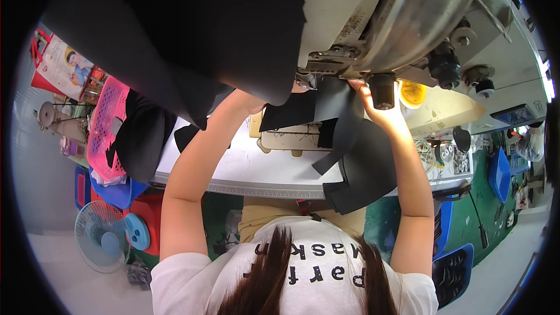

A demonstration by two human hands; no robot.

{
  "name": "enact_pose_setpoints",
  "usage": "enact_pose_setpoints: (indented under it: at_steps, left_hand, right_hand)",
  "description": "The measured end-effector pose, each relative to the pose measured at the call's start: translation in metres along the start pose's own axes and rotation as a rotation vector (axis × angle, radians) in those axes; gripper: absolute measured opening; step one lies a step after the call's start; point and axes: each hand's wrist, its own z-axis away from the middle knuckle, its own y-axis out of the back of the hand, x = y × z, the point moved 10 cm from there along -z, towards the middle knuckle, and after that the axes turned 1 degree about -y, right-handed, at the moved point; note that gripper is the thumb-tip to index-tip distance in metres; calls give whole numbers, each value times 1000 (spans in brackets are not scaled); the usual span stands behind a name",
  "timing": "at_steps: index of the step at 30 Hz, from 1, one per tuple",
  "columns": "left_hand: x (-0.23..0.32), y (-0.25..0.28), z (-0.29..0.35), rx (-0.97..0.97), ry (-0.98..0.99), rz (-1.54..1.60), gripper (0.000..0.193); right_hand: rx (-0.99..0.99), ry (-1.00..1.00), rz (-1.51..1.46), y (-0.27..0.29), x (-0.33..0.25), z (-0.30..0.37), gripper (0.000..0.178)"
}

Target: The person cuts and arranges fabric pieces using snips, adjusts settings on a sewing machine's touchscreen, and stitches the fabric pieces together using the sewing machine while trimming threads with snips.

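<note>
A sewing machine (402, 29) stands over the white work table, and black fabric pieces (341, 102) lie under its needle area. The right hand is mine: my right hand (376, 105) reaches up beside the dark round machine part, its fingers closed at the fabric's right edge. My left hand (252, 102) goes in from the left, near the fabric's other side. Most of its fingers are hidden behind a large black sheet (233, 29) hanging in front of the view. More black pieces (364, 169) drape over the table's front edge by my right forearm.
On the left are a pink basket (106, 128) with black cloth, a thread spool stand (46, 115) and a fan (104, 236). A yellow round dish (413, 93) sits right of the machine. Bobbins (448, 153) and blue bins (455, 271) are at the right.
</note>
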Motion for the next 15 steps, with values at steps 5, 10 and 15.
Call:
enact_pose_setpoints:
  at_steps: [5, 10, 15]
  left_hand:
    - [-6, 2, 1, 15, -74, -101, 31]
    - [33, -4, 67, 467, -970, -706, 47]
    - [16, -36, 90, 515, -1298, -937, 42]
  right_hand:
    - [-48, -128, -165, -2, -8, 3, 21]
    - [326, 460, -225, 50, -111, 28, 53]
    - [325, 465, 15, 24, -114, 45, 53]
